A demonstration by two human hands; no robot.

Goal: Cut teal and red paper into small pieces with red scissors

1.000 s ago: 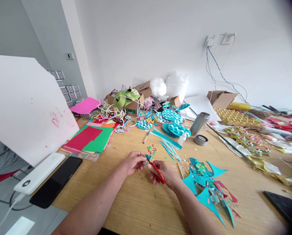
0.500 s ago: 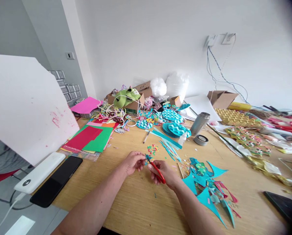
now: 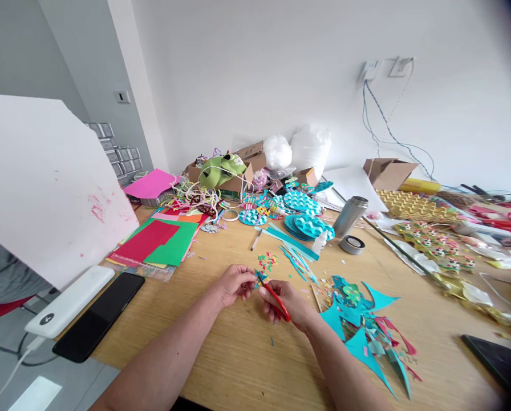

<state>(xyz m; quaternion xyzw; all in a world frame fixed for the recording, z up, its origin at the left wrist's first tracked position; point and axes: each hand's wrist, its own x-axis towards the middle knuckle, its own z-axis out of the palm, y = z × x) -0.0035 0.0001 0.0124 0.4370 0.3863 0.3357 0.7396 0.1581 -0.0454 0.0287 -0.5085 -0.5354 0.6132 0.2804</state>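
My right hand (image 3: 283, 297) is wrapped round a pair of scissors (image 3: 278, 301) with red handles and dark blades. The blade tips point up and left, right beside the fingertips of my left hand (image 3: 235, 284). Thumb and forefinger of that left hand are pinched together at the blades on a small blue piece, which is partly hidden and hard to make out. Just beyond the hands lies a cluster of tiny red, yellow and green cut pieces (image 3: 267, 262). Close to my right forearm spreads a pile of turquoise offcuts (image 3: 358, 337) with some red scraps.
Coloured felt sheets (image 3: 153, 242), a phone (image 3: 99, 317) and a white power bank (image 3: 69, 301) lie on the left. Beyond the hands are a pen (image 3: 256, 240), turquoise strips (image 3: 290, 242), a glue bottle (image 3: 319, 243), an upright metal flask (image 3: 351, 217) and its lid (image 3: 352, 245).
Both hands stay in nearly the same place, with the scissors still at the left fingertips. The blade tips have shifted very slightly; nothing else has visibly moved.
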